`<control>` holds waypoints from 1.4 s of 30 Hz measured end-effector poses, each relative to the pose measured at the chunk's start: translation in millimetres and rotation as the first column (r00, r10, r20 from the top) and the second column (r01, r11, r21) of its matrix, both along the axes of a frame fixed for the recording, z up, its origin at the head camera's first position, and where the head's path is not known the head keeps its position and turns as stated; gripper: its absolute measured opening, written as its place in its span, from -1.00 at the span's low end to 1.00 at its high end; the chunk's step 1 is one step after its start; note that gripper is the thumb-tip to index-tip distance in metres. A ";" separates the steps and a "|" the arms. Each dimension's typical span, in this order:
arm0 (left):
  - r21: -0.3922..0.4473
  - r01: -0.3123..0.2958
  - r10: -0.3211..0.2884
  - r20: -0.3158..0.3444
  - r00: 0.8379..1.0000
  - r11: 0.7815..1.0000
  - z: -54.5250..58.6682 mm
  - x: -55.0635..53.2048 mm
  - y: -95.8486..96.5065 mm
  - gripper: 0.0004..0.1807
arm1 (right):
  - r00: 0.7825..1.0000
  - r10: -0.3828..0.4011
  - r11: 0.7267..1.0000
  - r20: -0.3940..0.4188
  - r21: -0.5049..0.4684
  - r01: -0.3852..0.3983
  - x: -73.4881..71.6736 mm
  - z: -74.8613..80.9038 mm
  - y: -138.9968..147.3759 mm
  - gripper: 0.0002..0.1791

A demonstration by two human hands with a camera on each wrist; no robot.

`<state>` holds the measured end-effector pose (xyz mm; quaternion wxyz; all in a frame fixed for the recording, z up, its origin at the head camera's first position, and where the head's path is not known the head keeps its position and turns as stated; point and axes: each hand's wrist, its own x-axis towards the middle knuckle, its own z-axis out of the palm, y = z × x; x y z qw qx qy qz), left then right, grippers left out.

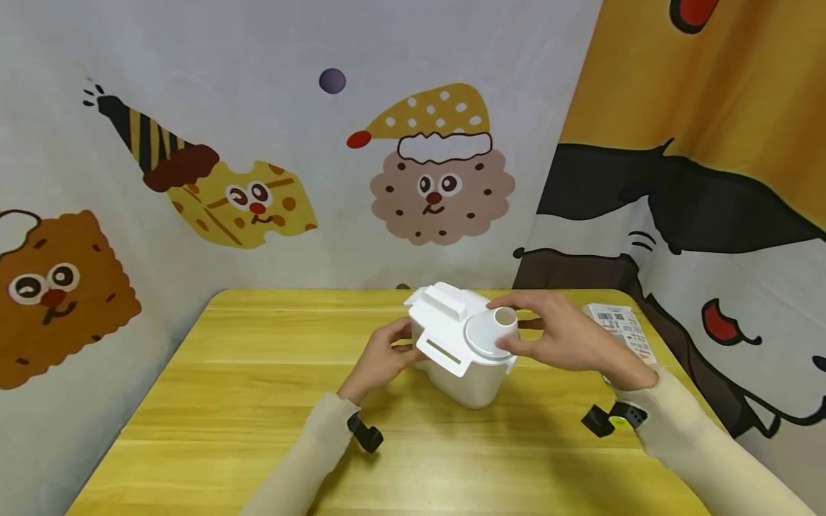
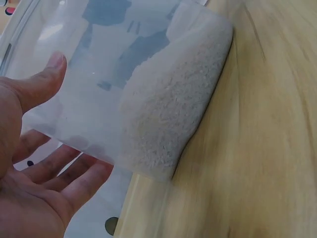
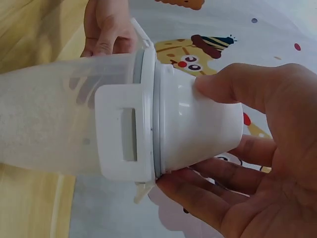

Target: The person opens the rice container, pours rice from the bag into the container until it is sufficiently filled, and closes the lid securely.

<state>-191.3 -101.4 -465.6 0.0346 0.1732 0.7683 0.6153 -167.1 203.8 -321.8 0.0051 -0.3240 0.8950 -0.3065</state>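
Note:
A translucent storage container [image 1: 474, 387] with a white handled lid [image 1: 429, 319] is on the table in the head view. Rice [image 2: 171, 99] lies in a slope at its bottom in the left wrist view. My left hand [image 1: 381, 362] holds the container's left side, thumb on one face and fingers on another. A round white cap [image 3: 203, 119], tapering to a narrow end, sits on the lid. My right hand [image 1: 564, 333] grips this cap, its thumb on one side and fingers on the other. A side clip [image 3: 124, 134] of the lid hangs down against the container wall.
A wooden table [image 1: 245, 401] lies under both hands. Behind the right wrist, a white printed sheet or packet [image 1: 622, 326] lies near the table's right edge. A cloth with cartoon prints [image 1: 271, 57] hangs behind and beside the table.

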 end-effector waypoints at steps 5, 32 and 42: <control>0.016 -0.047 0.047 0.015 0.999 0.999 -0.5 2.3 2.5 -0.45 | 1.000 0.024 1.000 -0.001 0.013 -0.024 -4.3 1.9 0.5 -0.47; -0.072 -0.218 0.214 -0.055 0.975 0.973 10.0 43.4 25.8 -0.28 | 0.984 0.176 0.984 0.039 -0.013 -0.176 -43.4 -7.8 24.9 -0.48; 0.017 -0.018 0.017 0.037 0.999 1.000 7.5 16.8 5.2 -0.08 | 1.000 0.021 0.999 -0.001 -0.042 -0.021 -22.6 -3.6 14.7 -0.41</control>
